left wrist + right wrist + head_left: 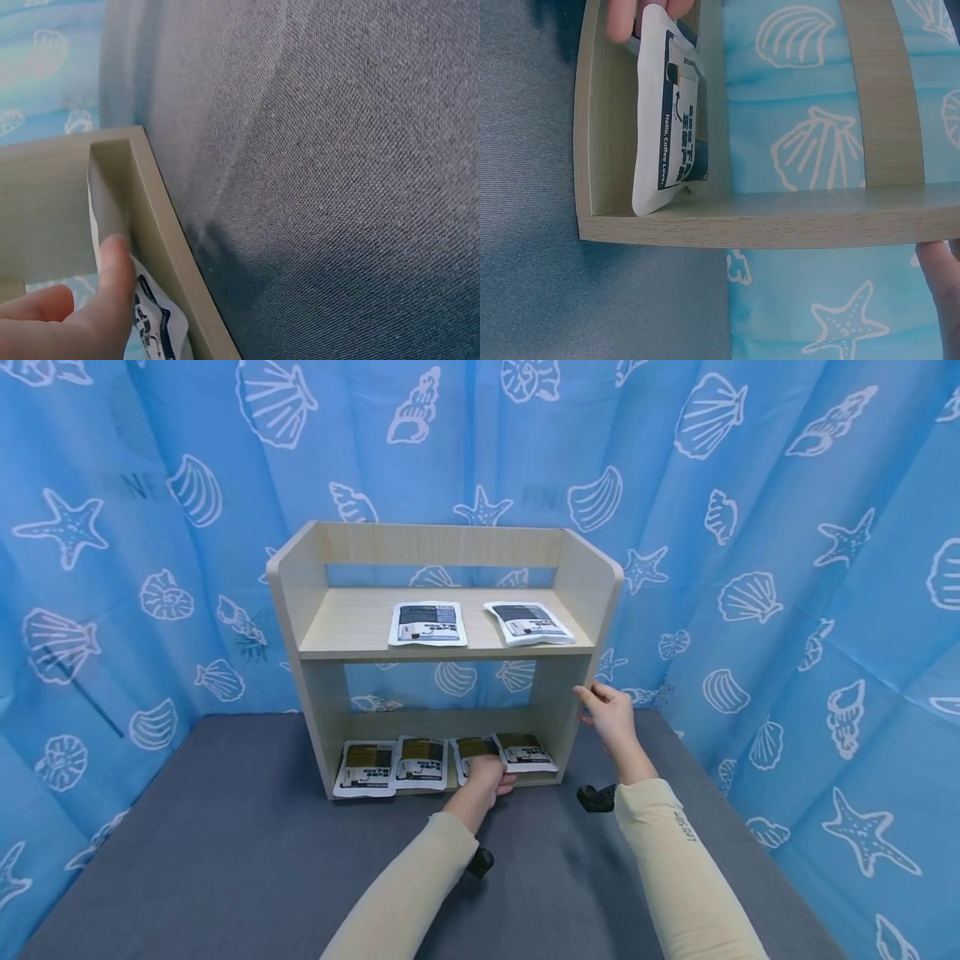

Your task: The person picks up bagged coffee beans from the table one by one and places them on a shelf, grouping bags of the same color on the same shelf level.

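Note:
In the head view, my left hand [483,781] reaches into the lower shelf, over the third pouch [468,748] from the left, partly covering it. Its index finger [116,274] points out straight, the tip at the pouch's edge in the left wrist view. Right beside that hand lies the fourth pouch [527,753], white-edged with a printed label. My right hand [609,714] is at the front edge of the shelf unit's right side panel [558,706]. In the right wrist view, a straight finger [939,274] touches the panel from its outer side.
The pale wooden two-tier shelf unit [442,545] stands on a dark grey cloth-covered table [187,843]. Two more pouches, one at far left [365,768] and one beside it [422,762], lie below. On the upper shelf lie a left pouch [427,623] and a right pouch [528,622]. A blue curtain [787,568] hangs behind.

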Tool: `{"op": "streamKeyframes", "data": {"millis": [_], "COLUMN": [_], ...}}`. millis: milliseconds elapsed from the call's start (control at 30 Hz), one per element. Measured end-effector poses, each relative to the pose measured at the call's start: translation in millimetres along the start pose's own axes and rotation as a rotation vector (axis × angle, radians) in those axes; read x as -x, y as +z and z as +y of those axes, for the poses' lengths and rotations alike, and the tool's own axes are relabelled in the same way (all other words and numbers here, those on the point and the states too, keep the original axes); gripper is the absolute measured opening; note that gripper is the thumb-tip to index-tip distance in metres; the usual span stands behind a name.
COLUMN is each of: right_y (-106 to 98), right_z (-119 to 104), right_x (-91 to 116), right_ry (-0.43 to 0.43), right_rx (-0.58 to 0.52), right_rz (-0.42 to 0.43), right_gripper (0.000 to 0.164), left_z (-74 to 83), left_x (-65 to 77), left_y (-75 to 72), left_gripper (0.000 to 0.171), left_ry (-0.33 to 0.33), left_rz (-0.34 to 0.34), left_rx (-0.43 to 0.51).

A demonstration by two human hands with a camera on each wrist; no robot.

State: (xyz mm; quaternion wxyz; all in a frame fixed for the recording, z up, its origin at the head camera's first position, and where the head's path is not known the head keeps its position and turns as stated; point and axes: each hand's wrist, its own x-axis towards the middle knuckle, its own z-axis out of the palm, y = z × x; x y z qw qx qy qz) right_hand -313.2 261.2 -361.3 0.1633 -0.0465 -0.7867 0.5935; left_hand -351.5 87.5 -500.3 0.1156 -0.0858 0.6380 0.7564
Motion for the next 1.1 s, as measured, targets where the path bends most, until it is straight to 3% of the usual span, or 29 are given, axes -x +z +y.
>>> {"op": "streamKeyframes", "data": {"millis": [133,167,233,267,333,367,433,500,567,600,700,867,967,1100], "right_y": [1,2,3,4,5,5,6,6,5,4,-1,-18,-32,-49], "right_z": [1,1,1,1,1,1,1,1,1,1,1,6,9,11], "right_x": [-1,-2,-3,-3,-4,-5,-7,-9,-11,-12,-12,-2,8,19], "right_ry": [0.002,0.001,0.000,-0.002,-0.002,-0.002,-0.001,0.001,0.002,0.003,0.005,0.014,0.001,-0.030], "right_rx": [0.000,-0.002,-0.005,-0.007,-0.006,-0.005,0.001,0.003,0.006,0.010,0.039,0.162,0.285,0.528], "right_rz": [-0.002,-0.006,-0.012,-0.017,-0.023,-0.026,-0.030,-0.031,-0.032,-0.031,-0.039,-0.088,-0.154,-0.287], "right_gripper": [0.047,0.048,0.048,0.048,0.048,0.049,0.050,0.051,0.051,0.051,0.051,0.056,0.061,0.074], "left_z": [-76.1,-99.2,-116.9,-115.2,-98.1,-84.0,-38.3,-1.2,25.3,31.9,40.2,42.0,45.2,54.0], "left_x": [-98.9,-131.0,-152.1,-149.1,-125.0,-104.4,-39.6,11.3,49.5,59.7,75.0,81.0,86.5,97.2], "left_y": [-1.6,-1.5,-3.7,-5.3,-9.2,-12.6,-19.2,-25.4,-32.1,-35.4,-48.8,-77.3,-98.4,-129.0], "left_gripper": [0.051,0.052,0.050,0.050,0.051,0.050,0.050,0.049,0.048,0.047,0.048,0.048,0.049,0.049], "left_ry": [0.023,0.006,-0.004,-0.006,-0.007,0.007,0.029,0.037,0.048,0.056,0.089,0.144,0.183,0.238], "left_rz": [-0.022,-0.025,-0.025,-0.023,-0.019,-0.028,-0.037,-0.040,-0.041,-0.032,-0.023,-0.015,0.013,0.070], "left_rx": [0.013,0.003,-0.007,-0.014,-0.044,-0.054,-0.085,-0.125,-0.151,-0.160,-0.185,-0.238,-0.295,-0.434]}}
